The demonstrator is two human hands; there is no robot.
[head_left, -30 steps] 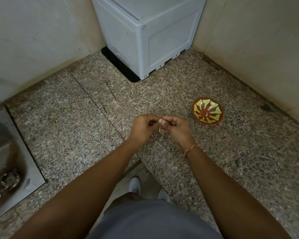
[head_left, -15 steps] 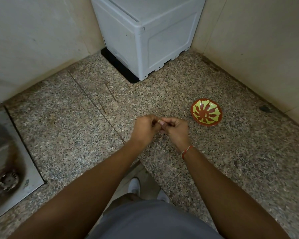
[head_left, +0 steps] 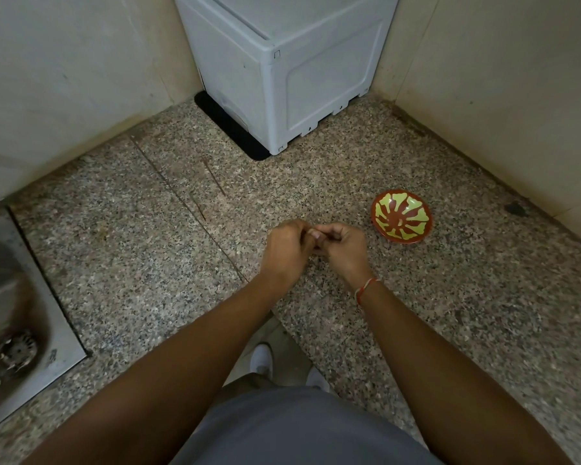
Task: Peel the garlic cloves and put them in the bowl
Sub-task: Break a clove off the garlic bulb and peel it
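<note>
Garlic clove — mostly hidden between hands.

Home kitchen: speckled granite counter w/ inset steel sink, tiled walls, grey appliance.

head-worn view, steeply downward, seemingly near countertop
</note>
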